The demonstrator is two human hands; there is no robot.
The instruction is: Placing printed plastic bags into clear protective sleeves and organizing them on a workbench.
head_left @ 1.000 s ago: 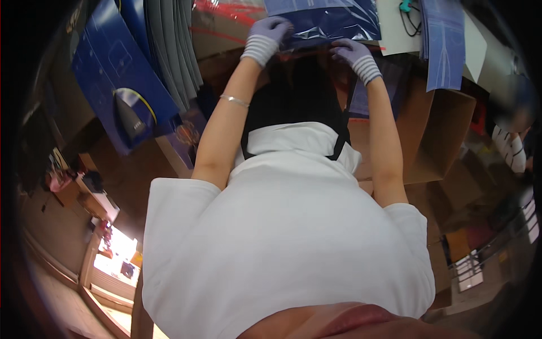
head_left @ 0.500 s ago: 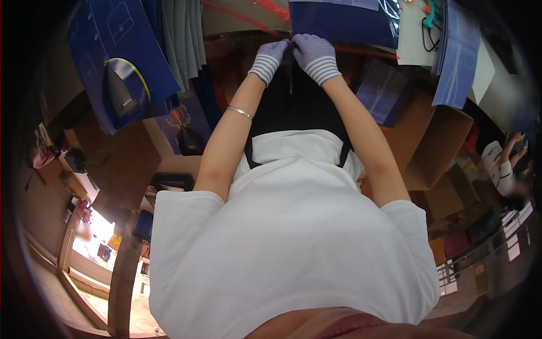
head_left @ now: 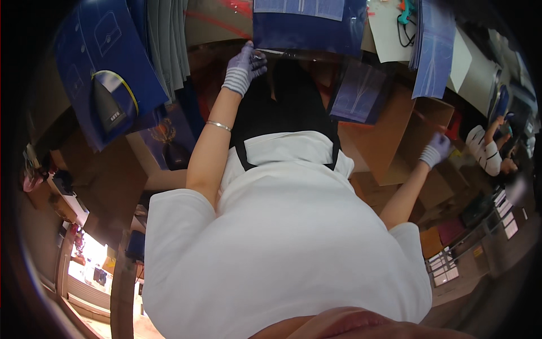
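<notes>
My left hand (head_left: pixel 245 68), in a pale purple glove with a white striped cuff, is at the table's front edge. Its fingers are apart, and nothing shows in them. Beside it on the table lies a dark blue printed sheet (head_left: pixel 307 34), shiny as if under clear film. My right hand (head_left: pixel 437 149), gloved alike, is stretched far out to the right, over an open cardboard box (head_left: pixel 389 141). Its fingers are blurred, and whether they hold anything is unclear. A faint red streak (head_left: pixel 430 120) shows just above it.
Blue printed sheets (head_left: pixel 107 51) and grey ones (head_left: pixel 166 45) hang over the table's left edge. More printed sheets (head_left: pixel 435 53) overhang at right, near a teal tool (head_left: pixel 404 17) with a black cord. A co-worker's striped sleeve (head_left: pixel 483 150) is at far right.
Both hands were together at the table edge. My right hand has swung out and down to the right, while the left has shifted slightly left and its fingers have opened.
</notes>
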